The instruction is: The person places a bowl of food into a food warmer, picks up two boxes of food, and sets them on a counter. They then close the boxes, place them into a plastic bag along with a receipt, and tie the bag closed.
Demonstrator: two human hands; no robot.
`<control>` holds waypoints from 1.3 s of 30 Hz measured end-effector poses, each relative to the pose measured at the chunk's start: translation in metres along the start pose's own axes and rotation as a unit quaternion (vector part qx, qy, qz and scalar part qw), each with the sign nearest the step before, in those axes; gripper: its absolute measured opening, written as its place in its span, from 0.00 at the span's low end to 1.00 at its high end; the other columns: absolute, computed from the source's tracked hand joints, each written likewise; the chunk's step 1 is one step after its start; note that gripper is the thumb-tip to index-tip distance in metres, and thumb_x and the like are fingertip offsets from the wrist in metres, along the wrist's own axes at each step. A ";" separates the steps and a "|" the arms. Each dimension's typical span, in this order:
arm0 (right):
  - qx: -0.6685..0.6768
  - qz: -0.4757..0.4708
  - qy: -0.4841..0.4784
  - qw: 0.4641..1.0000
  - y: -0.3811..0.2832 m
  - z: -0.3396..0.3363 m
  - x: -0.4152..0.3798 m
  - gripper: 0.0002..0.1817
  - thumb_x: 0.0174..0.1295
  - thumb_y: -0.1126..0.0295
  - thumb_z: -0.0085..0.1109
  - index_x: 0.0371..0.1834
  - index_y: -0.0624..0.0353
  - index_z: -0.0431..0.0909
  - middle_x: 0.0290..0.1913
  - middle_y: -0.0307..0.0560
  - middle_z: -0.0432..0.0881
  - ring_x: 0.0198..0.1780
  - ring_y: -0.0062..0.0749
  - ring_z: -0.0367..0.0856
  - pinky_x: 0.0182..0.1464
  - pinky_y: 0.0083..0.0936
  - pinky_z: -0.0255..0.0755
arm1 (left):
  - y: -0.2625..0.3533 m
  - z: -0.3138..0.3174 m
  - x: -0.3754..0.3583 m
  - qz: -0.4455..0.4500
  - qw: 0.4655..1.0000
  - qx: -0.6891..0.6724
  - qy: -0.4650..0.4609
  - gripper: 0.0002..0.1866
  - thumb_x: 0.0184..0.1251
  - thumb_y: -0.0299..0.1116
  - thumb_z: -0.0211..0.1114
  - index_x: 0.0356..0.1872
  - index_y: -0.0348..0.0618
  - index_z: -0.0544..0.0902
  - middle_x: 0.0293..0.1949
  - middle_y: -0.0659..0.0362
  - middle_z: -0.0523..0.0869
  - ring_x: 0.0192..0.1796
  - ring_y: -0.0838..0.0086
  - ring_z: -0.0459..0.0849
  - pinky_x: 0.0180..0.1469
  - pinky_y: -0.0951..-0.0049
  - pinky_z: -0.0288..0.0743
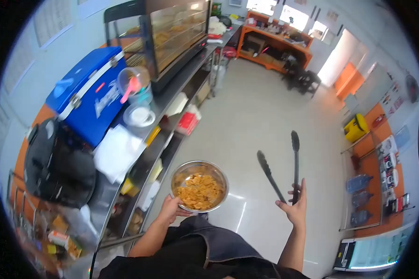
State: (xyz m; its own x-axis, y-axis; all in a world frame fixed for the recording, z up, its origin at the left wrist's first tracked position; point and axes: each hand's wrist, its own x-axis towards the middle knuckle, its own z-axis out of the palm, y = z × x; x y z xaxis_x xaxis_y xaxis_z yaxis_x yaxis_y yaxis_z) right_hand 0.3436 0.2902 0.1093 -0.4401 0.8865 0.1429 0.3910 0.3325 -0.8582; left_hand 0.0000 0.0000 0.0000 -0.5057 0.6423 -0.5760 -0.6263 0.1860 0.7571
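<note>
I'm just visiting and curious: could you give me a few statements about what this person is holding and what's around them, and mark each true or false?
1. The left hand holds a metal bowl of golden fried food. True.
2. The right hand holds a knife. False: it holds black tongs, with their tips apart.
3. The tongs are gripping a piece of food. False: nothing is between their tips, which are out over the floor beside the bowl.
4. A blue cooler box sits on the steel counter. True.
5. The bowl rests on the counter. False: it is held up in the air, above the floor.
</note>
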 end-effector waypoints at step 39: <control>0.407 0.202 -0.248 0.856 -0.100 0.405 1.162 0.25 0.66 0.62 0.70 0.60 0.64 0.74 0.51 0.41 0.81 0.33 0.20 0.74 0.24 0.20 0.67 | 0.588 0.206 0.709 0.084 0.964 -0.194 0.164 0.25 0.61 0.24 0.52 0.62 0.30 0.69 0.42 0.42 0.88 0.29 0.50 0.91 0.22 0.55 0.91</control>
State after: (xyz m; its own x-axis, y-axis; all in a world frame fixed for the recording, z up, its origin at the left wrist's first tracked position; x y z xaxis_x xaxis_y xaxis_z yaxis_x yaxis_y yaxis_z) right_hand -0.5341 1.1564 0.1614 -0.7696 0.5634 -0.3006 -0.0111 -0.4825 -0.8759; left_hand -0.6042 0.7179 0.1001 -0.7393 0.3583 -0.5702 -0.6621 -0.2323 0.7125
